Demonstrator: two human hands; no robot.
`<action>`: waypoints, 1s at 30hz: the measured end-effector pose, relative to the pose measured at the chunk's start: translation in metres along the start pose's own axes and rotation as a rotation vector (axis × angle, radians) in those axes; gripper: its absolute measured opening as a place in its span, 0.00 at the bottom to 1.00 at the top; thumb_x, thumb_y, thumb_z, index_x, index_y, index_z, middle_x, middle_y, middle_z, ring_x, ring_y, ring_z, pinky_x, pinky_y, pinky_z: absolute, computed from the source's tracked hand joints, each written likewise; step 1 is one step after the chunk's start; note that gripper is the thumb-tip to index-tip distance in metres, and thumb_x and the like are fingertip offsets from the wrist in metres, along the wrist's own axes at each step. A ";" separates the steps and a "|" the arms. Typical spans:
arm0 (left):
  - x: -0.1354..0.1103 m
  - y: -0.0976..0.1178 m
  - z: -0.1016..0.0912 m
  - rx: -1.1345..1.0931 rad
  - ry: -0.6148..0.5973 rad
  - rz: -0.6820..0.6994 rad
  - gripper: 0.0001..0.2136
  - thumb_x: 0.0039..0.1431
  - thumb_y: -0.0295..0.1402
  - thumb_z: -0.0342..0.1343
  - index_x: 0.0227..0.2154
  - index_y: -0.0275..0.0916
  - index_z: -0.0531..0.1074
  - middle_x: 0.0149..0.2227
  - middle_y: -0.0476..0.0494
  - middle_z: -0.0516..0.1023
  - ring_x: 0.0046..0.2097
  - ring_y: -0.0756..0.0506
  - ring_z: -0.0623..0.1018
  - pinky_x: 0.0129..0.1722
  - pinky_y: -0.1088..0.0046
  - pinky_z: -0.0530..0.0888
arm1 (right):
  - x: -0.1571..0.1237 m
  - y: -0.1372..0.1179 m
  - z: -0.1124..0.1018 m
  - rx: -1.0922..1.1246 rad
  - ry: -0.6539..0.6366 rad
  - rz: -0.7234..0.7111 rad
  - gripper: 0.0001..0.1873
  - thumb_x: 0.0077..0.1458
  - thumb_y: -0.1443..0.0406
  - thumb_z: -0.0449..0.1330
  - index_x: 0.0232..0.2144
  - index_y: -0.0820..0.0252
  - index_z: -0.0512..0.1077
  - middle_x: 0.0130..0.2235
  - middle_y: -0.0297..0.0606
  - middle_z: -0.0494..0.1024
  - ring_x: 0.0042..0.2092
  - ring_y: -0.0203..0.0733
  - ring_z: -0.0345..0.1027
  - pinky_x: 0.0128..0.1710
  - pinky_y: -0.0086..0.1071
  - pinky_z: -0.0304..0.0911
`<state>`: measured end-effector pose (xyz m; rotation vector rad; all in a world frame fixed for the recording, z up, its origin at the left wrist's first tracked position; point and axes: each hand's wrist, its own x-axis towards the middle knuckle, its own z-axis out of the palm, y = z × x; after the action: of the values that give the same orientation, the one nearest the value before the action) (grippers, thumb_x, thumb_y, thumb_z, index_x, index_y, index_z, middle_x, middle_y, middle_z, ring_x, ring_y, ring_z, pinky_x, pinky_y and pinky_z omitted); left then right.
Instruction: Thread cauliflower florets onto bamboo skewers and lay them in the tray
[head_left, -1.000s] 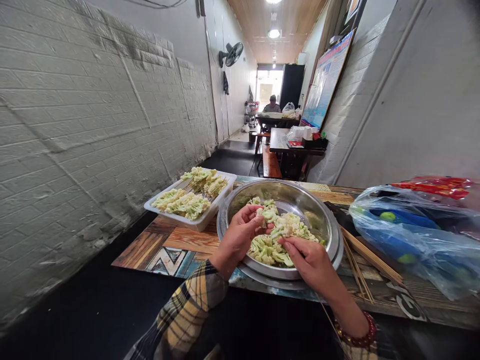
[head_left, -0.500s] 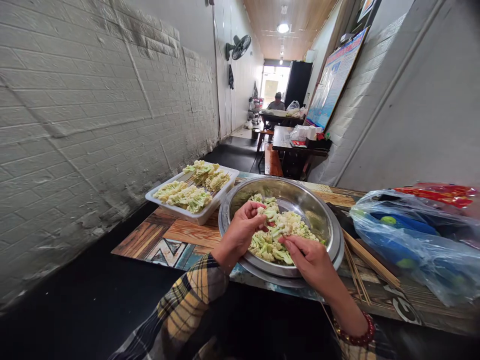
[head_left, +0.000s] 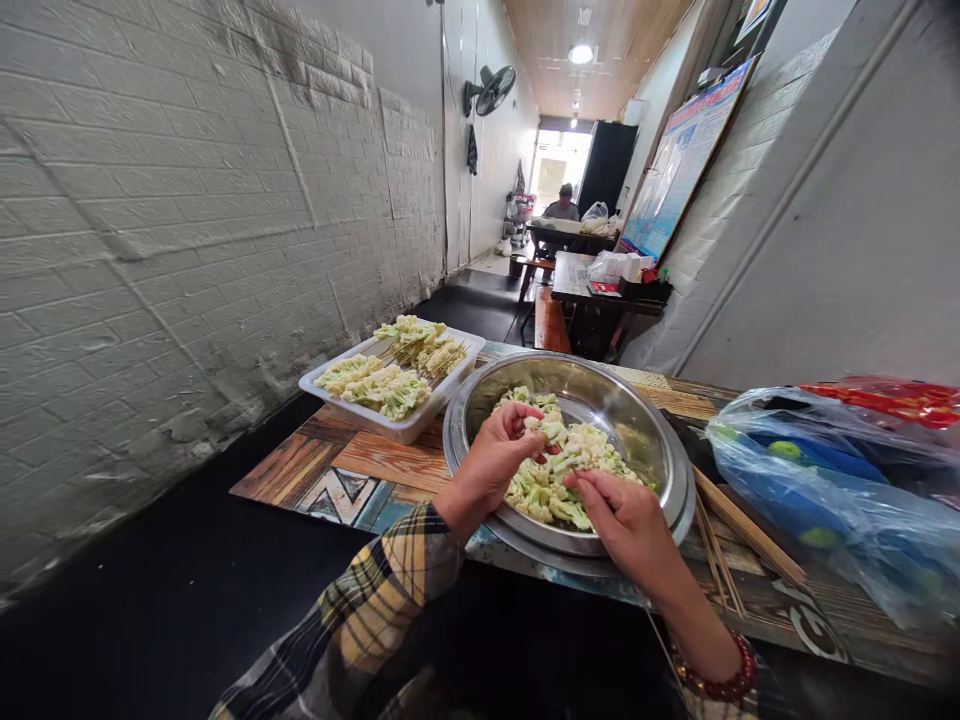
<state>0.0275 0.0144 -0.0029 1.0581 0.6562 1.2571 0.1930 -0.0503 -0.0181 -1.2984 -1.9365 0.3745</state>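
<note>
A steel bowl (head_left: 645, 420) on the patterned wooden table holds a pile of cauliflower florets (head_left: 555, 480). My left hand (head_left: 495, 455) is over the bowl's near left side, fingers pinched round a cauliflower floret (head_left: 553, 432). My right hand (head_left: 626, 520) rests at the bowl's front rim, fingers pinched together at the pile's edge; a thin skewer seems to run from it, but I cannot make it out clearly.
A white tray (head_left: 330, 398) of skewered cauliflower sits left of the bowl. Loose bamboo skewers (head_left: 739, 535) lie to the right, beside a blue plastic bag (head_left: 832, 480). A brick wall runs along the left. Far down the corridor a person (head_left: 562, 205) sits at a table.
The view has drifted slightly, shifting the scene rightward. My left hand has curled tighter on the floret. The right hand stays at the bowl's front rim.
</note>
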 end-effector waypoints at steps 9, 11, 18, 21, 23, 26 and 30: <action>-0.001 -0.001 0.000 0.115 0.063 0.051 0.11 0.42 0.26 0.60 0.32 0.38 0.67 0.27 0.52 0.69 0.27 0.52 0.72 0.26 0.76 0.70 | -0.001 -0.003 0.002 -0.003 0.002 0.023 0.16 0.62 0.61 0.48 0.32 0.58 0.75 0.32 0.39 0.80 0.34 0.43 0.74 0.35 0.32 0.63; -0.002 0.000 0.001 0.120 0.033 0.040 0.11 0.43 0.27 0.59 0.32 0.38 0.67 0.27 0.52 0.69 0.27 0.51 0.73 0.26 0.76 0.69 | -0.001 -0.004 0.003 -0.003 0.004 0.033 0.16 0.62 0.61 0.49 0.31 0.58 0.74 0.32 0.39 0.80 0.34 0.43 0.74 0.34 0.32 0.62; 0.001 -0.003 -0.002 0.179 -0.033 0.048 0.12 0.44 0.25 0.57 0.35 0.38 0.67 0.26 0.52 0.70 0.26 0.53 0.70 0.27 0.77 0.67 | 0.000 -0.005 0.003 0.009 -0.009 0.067 0.16 0.62 0.61 0.49 0.27 0.58 0.72 0.30 0.37 0.79 0.32 0.41 0.73 0.33 0.31 0.61; 0.001 -0.004 -0.002 0.223 -0.046 0.047 0.13 0.44 0.24 0.56 0.36 0.38 0.68 0.26 0.53 0.69 0.26 0.53 0.69 0.26 0.77 0.66 | 0.001 -0.006 0.002 0.009 -0.008 0.077 0.17 0.62 0.61 0.49 0.28 0.59 0.73 0.27 0.36 0.77 0.31 0.40 0.71 0.31 0.30 0.60; 0.001 -0.003 -0.002 0.235 -0.053 0.040 0.14 0.43 0.24 0.56 0.36 0.37 0.68 0.26 0.53 0.69 0.27 0.53 0.69 0.27 0.77 0.67 | 0.002 -0.006 0.002 0.011 0.006 0.080 0.16 0.62 0.61 0.49 0.29 0.60 0.73 0.27 0.36 0.77 0.31 0.39 0.71 0.32 0.29 0.60; 0.000 -0.002 -0.002 0.219 -0.046 0.029 0.14 0.43 0.25 0.57 0.36 0.37 0.68 0.27 0.53 0.69 0.27 0.53 0.69 0.29 0.76 0.68 | 0.002 -0.004 0.002 0.024 0.010 0.075 0.17 0.62 0.60 0.49 0.29 0.61 0.74 0.26 0.36 0.76 0.30 0.39 0.70 0.31 0.29 0.60; -0.001 0.000 -0.001 0.128 -0.052 -0.038 0.11 0.44 0.28 0.60 0.33 0.35 0.70 0.26 0.52 0.70 0.27 0.53 0.68 0.29 0.76 0.67 | 0.001 -0.001 0.003 0.056 0.017 0.073 0.18 0.62 0.59 0.49 0.32 0.61 0.76 0.25 0.36 0.75 0.31 0.40 0.71 0.32 0.29 0.62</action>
<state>0.0262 0.0139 -0.0040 1.1746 0.7215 1.1628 0.1899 -0.0490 -0.0194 -1.3344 -1.8547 0.4495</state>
